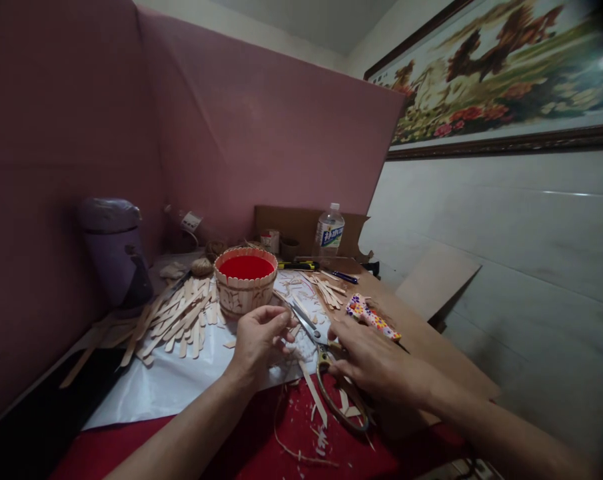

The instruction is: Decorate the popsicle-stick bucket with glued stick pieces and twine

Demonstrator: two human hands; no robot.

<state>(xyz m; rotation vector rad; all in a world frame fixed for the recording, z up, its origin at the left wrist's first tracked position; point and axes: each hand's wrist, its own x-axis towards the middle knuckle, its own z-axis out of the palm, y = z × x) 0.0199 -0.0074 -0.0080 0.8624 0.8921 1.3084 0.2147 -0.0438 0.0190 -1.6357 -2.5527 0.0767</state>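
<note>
My left hand (261, 337) is closed in a pinch, thumb against the first finger, just in front of the bucket. What it may hold is too small to make out. Fingers of my right hand (368, 357) curl around the shank of a pair of scissors (322, 357). Its blades point away towards the left fingertips, and the loops reach back over the red cloth. Beyond the left hand stands a round bucket (244, 297) faced with wooden sticks, red inside. Left of it lies a loose heap of craft sticks (181, 317). A cut stick (314, 393) lies beside the scissors.
A flower-patterned glue gun (371, 317) lies on the brown board (424, 340) at right. Further back are a plastic bottle (330, 230), a yellow-black cutter (298, 265), a blue pen (345, 277) and a twine ball (201, 267). A purple tumbler (114, 253) stands left.
</note>
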